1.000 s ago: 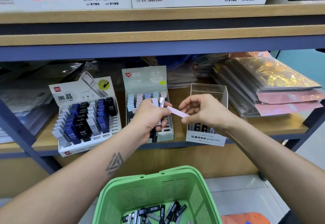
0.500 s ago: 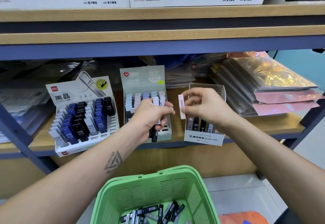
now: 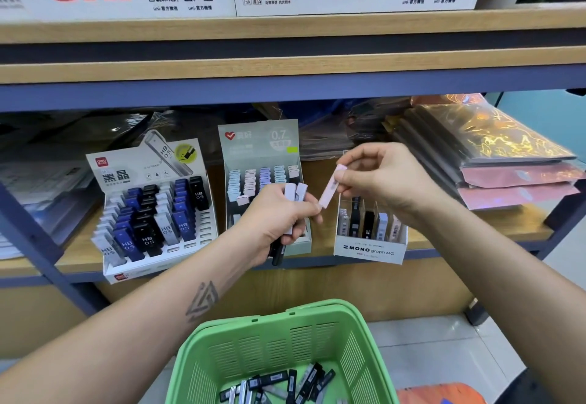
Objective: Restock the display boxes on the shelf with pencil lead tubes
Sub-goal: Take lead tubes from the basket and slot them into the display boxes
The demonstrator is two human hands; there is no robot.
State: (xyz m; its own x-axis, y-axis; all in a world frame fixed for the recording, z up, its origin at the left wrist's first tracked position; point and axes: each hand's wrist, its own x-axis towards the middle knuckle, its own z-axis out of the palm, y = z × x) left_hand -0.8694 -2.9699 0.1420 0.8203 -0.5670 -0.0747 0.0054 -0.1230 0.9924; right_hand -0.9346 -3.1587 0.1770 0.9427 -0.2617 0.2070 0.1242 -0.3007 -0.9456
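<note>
Right hand (image 3: 385, 181) now pinches pink tube (image 3: 329, 188) tilted, lower; left hand (image 3: 279, 219) grips tubes (image 3: 293, 192).

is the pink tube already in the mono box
No, the right hand holds the pink tube above the MONO box.

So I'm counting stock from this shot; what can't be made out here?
- Head view: the bundle of tubes in the left hand, count hidden by fingers.
- Green plastic basket: contents cut off by the bottom edge.
- Pale pink tube in the right hand: label blurred.
</note>
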